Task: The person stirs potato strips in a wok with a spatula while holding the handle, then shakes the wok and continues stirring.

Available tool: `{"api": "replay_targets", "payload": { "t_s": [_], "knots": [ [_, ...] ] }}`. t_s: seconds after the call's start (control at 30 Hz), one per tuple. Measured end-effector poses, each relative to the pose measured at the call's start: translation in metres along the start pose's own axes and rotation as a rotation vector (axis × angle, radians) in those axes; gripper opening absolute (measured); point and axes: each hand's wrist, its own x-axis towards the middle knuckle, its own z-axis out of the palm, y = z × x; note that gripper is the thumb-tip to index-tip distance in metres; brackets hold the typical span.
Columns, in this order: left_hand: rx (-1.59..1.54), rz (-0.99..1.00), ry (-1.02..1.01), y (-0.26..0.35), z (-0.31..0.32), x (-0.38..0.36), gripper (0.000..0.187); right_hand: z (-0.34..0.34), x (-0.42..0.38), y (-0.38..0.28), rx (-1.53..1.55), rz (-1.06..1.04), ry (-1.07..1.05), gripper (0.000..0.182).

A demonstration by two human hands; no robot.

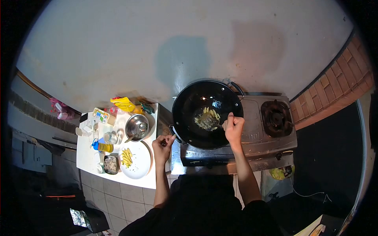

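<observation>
Status: pale-yellow cut strips (212, 113) partly in round black wok (186, 118), partly on round white plate (142, 155) | Right hand (234, 129): grip closed on silvery metal utensil (215, 128) | Left hand (160, 148): near curved black handle (172, 129), grip closure indeterminable

In the left part of the frame, a white table (84, 157) carries a round white plate (141, 159), a shiny steel bowl (132, 122) and a blue-capped yellow bottle (104, 147). Right of centre, a silver metal stove (250, 112) carries a black wok (187, 104).
</observation>
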Motion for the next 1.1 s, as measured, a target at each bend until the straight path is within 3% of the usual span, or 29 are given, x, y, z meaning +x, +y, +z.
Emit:
{"api": "replay_targets", "payload": {
  "t_s": [0.1,0.37,0.87,1.1],
  "knots": [
    [-0.008,-0.014,0.01,-0.002,0.001,-0.001,0.017,-0.004,-0.007,0.003,0.057,0.045,-0.006,0.051],
    [0.009,0.015,0.01,-0.004,0.0,0.0,0.018,0.001,-0.013,-0.013,0.419,-0.191,-0.033,0.049],
    [0.033,0.016,-0.004,-0.008,0.0,0.001,0.019,0.007,0.007,0.008,0.131,-0.067,0.053,0.055],
    [-0.007,-0.013,-0.006,-0.001,0.0,0.0,0.021,0.002,0.01,0.004,0.023,0.011,-0.002,0.05]
  ]
}}
